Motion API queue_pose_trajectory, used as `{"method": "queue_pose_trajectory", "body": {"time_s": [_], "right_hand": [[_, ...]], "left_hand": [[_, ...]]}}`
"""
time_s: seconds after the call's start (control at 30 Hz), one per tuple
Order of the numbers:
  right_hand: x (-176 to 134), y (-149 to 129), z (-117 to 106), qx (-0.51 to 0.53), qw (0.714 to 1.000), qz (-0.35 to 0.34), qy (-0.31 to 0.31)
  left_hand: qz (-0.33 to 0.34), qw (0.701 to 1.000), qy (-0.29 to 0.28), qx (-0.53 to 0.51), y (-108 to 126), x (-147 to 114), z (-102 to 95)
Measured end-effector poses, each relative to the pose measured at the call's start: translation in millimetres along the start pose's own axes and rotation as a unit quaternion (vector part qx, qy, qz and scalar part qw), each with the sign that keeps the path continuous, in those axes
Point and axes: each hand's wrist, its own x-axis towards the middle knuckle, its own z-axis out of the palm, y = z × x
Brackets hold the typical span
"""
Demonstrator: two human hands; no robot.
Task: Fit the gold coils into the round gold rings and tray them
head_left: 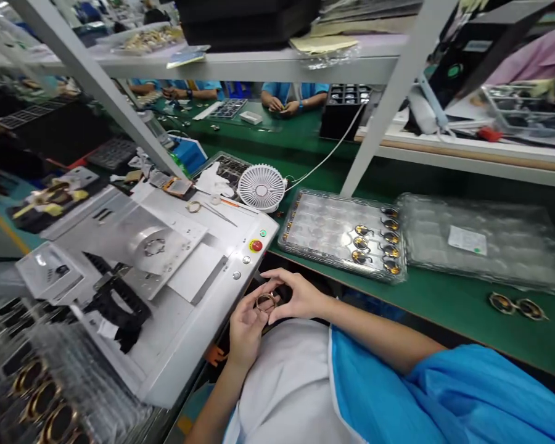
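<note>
A gold-coloured round ring (266, 302), like a watch case or lens rim, is pinched in my left hand (246, 327) in front of my body. My right hand (303, 297) curves around it from the right, thumb and fingers spread apart; whether its thumb tip touches the ring I cannot tell. Left of the hands stands a white machine (203, 336) with a red stop button (256, 245). A second gold ring (193, 207) and tweezers (219, 213) lie on its top.
A clear tray (324, 213) holds several round dark-and-amber pieces; another tray (504, 246) adjoins it. Round gold-rimmed pieces (518, 306) lie on the green bench. A white fan (261, 188) stands behind the machine. Stacked trays (78, 370) occupy the lower left. Co-workers' hands (282, 106) show across the bench.
</note>
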Motion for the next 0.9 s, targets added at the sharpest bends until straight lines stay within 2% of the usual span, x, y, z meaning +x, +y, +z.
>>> {"method": "queue_pose_trajectory", "body": {"time_s": [0.1,0.2,0.27,0.3,0.33,0.4,0.47,0.53,0.6,0.73,0.9], "right_hand": [[-3.5,0.1,4.7,-0.02,0.999,0.004,0.044],[-4.5,-6.6,-20.1,-0.12,0.992,-0.024,0.016],[-7.5,-15.7,-59.1,-0.239,0.971,-0.023,0.024],[-10.3,-21.1,-84.2,-0.306,0.95,-0.001,0.058],[-13.8,-26.5,-111.5,-0.373,0.92,0.041,0.115],[-22.5,-35.5,-165.4,-0.488,0.836,0.151,0.198],[-30.9,-40.0,-207.6,-0.519,0.803,0.192,0.223],[-36.8,-38.8,-231.5,-0.532,0.79,0.217,0.214],[-39.1,-33.5,-238.6,-0.543,0.783,0.236,0.193],[-38.7,-23.0,-233.4,-0.557,0.78,0.237,0.162],[-42.2,-24.8,-237.3,-0.551,0.788,0.214,0.175]], "left_hand": [[-0.009,1.0,-0.013,-0.02,-0.1,7.8,7.5],[-0.021,1.0,-0.002,-0.001,-0.7,12.1,9.0],[-0.023,0.999,0.013,0.017,-1.4,12.1,4.8],[-0.022,0.999,0.024,0.024,-1.7,11.2,1.3],[-0.021,0.999,0.036,0.029,-2.0,9.9,-2.7],[-0.022,0.997,0.06,0.038,-2.6,6.6,-11.0],[-0.026,0.995,0.077,0.049,-3.3,3.6,-17.0],[-0.03,0.995,0.082,0.054,-3.7,1.5,-18.8],[-0.031,0.995,0.078,0.056,-3.6,0.5,-17.1],[-0.03,0.996,0.061,0.061,-5.0,0.3,-13.1],[-0.027,0.998,0.043,0.038,-12.0,0.6,-17.9]]}}
